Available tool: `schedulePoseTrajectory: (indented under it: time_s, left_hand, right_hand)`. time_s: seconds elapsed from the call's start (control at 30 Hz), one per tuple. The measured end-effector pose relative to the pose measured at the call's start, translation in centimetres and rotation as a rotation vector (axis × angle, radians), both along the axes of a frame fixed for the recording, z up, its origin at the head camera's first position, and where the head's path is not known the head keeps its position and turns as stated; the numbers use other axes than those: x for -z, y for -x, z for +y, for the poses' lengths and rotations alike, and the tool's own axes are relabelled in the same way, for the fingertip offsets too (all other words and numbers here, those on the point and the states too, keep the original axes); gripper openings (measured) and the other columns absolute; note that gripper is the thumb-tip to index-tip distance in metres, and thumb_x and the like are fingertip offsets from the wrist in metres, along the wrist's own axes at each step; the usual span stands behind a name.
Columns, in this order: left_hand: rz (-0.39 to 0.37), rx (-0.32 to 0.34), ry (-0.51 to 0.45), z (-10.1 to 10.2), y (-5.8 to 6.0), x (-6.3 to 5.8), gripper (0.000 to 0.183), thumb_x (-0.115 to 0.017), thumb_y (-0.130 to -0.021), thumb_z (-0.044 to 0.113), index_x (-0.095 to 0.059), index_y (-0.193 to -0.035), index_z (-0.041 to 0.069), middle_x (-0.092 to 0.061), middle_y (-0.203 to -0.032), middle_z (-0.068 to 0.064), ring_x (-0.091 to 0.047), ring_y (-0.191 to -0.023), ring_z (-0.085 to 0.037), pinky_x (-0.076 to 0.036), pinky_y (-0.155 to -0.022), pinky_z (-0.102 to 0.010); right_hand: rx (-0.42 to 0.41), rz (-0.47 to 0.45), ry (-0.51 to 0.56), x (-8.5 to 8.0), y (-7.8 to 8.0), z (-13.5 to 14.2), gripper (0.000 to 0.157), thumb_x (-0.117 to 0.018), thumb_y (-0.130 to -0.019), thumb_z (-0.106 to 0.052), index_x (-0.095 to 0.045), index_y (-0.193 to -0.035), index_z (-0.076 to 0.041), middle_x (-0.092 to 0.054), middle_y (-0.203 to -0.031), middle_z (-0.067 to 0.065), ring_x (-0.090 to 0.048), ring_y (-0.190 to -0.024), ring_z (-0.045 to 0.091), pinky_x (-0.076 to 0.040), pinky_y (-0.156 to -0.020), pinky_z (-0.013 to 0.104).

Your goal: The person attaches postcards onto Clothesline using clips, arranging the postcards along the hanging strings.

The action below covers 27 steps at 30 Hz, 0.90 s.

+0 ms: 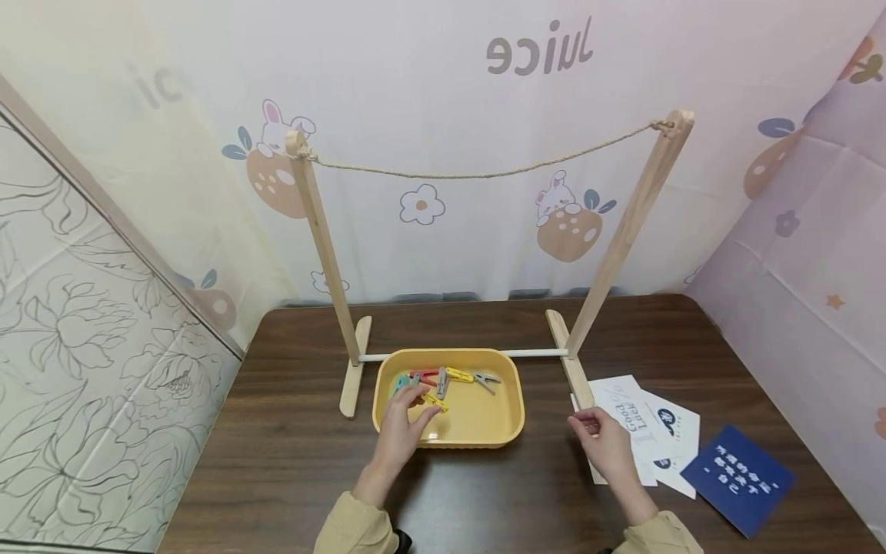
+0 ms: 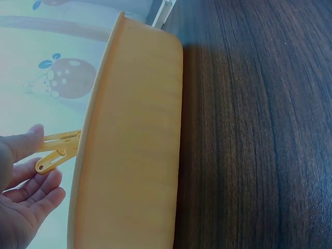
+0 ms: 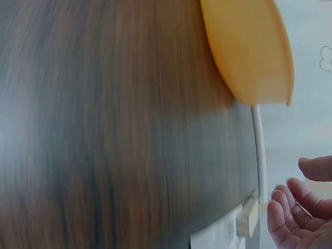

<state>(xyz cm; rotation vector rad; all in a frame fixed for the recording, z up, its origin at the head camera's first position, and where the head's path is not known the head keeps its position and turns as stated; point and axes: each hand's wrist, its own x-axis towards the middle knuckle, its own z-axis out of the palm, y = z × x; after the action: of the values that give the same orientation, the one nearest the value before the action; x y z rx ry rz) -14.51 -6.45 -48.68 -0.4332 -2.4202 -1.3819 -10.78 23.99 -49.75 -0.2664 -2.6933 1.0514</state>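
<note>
Yellow plastic clip (image 2: 70, 143), tip hidden in my left-wrist view: left hand (image 1: 400, 425) pinches it; right hand (image 1: 607, 445), loosely curled, holds nothing.

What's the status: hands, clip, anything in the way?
Left hand pinching yellow clip at yellow tray. Right hand empty, near white cards. Other clips close by in tray; none seen lying over it.
</note>
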Motion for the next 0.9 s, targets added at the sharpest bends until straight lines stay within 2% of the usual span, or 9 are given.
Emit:
schedulePoseTrajectory:
  time_s: [0.23, 0.37, 0.5, 0.6, 0.7, 0.8, 0.9]
  left_hand:
    - [-0.005, 0.007, -0.001, -0.1, -0.1, 0.0, 0.029, -0.072, -0.073, 0.011, -0.063, -0.097, -0.002, -0.058, -0.088, -0.009, -0.056, -0.080, -0.028, -0.047, -0.071, -0.039]
    - [-0.017, 0.011, 0.001, -0.1, -0.2, 0.0, 0.029, -0.071, -0.074, 0.011, -0.063, -0.097, -0.003, -0.058, -0.087, -0.010, -0.055, -0.080, -0.029, -0.047, -0.071, -0.041]
    - [-0.030, 0.011, 0.004, -0.2, -0.2, -0.2, 0.030, -0.071, -0.074, 0.012, -0.062, -0.098, -0.004, -0.057, -0.087, -0.010, -0.055, -0.080, -0.029, -0.047, -0.072, -0.041]
    - [-0.039, 0.011, 0.011, -0.2, -0.3, -0.3, 0.030, -0.070, -0.075, 0.012, -0.062, -0.098, -0.005, -0.057, -0.089, -0.010, -0.055, -0.081, -0.029, -0.047, -0.072, -0.041]
    - [-0.048, 0.011, 0.018, -0.2, -0.4, -0.3, 0.030, -0.070, -0.075, 0.012, -0.061, -0.099, -0.005, -0.057, -0.091, -0.010, -0.055, -0.082, -0.028, -0.047, -0.073, -0.041]
    - [-0.056, 0.013, 0.014, -0.2, -0.5, -0.4, 0.031, -0.070, -0.075, 0.012, -0.061, -0.099, -0.006, -0.057, -0.091, -0.011, -0.055, -0.082, -0.028, -0.047, -0.073, -0.041]
    - [-0.052, 0.016, 0.019, -0.2, -0.5, -0.2, 0.030, -0.069, -0.076, 0.013, -0.062, -0.099, -0.004, -0.056, -0.091, -0.010, -0.055, -0.082, -0.026, -0.047, -0.072, -0.041]
  right_hand:
    - [-0.021, -0.035, -0.123, -0.2, 0.1, 3.0, 0.022, -0.064, -0.079, -0.008, -0.057, -0.089, 0.009, -0.060, -0.073, 0.014, -0.058, -0.066, 0.027, -0.047, -0.059, 0.036]
    - [-0.039, -0.064, -0.167, -0.6, 0.3, 4.7, 0.027, -0.063, -0.079, -0.010, -0.054, -0.092, 0.012, -0.059, -0.076, 0.019, -0.058, -0.069, 0.032, -0.046, -0.061, 0.042]
    - [-0.042, -0.126, -0.211, -0.9, 0.8, 6.1, 0.034, -0.063, -0.079, -0.011, -0.051, -0.096, 0.016, -0.056, -0.083, 0.026, -0.055, -0.074, 0.036, -0.045, -0.063, 0.045]
    - [-0.009, -0.177, -0.244, -0.6, 1.3, 7.0, 0.042, -0.064, -0.078, -0.014, -0.048, -0.100, 0.017, -0.053, -0.090, 0.031, -0.052, -0.080, 0.040, -0.043, -0.065, 0.046]
    - [0.018, -0.250, -0.243, 0.2, 2.1, 8.5, 0.052, -0.065, -0.078, -0.019, -0.044, -0.106, 0.019, -0.046, -0.099, 0.035, -0.046, -0.090, 0.046, -0.041, -0.071, 0.051]
    - [0.055, -0.307, -0.255, 2.3, 3.0, 10.4, 0.059, -0.065, -0.079, -0.024, -0.040, -0.111, 0.019, -0.041, -0.103, 0.036, -0.042, -0.094, 0.048, -0.039, -0.076, 0.054]
    - [0.097, -0.362, -0.257, 4.5, 3.8, 12.3, 0.068, -0.068, -0.077, -0.031, -0.038, -0.113, 0.018, -0.038, -0.104, 0.035, -0.040, -0.092, 0.047, -0.039, -0.074, 0.054]
